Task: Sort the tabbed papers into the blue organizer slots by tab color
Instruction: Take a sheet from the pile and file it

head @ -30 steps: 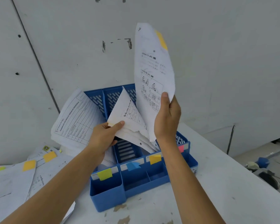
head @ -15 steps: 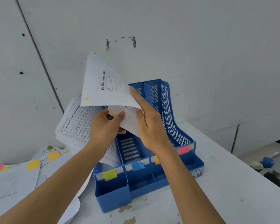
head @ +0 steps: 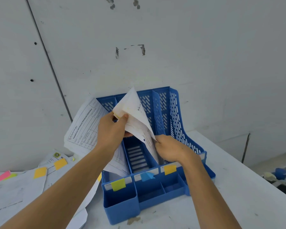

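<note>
Head view: at frame centre, papers [head: 135, 116] are pinched on top by the left hand [head: 111, 129] and gripped below by the right hand [head: 173, 149], over the organizer [head: 177, 116]. They should be slid straight down behind the orange tab [head: 170, 169], edges kept aligned.

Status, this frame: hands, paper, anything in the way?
Left hand pinches sheets at top, right hand grips their lower corner. Their bottom edge inside organizer, slot unclear. Printed form leans in leftmost slot, off to the side.
</note>
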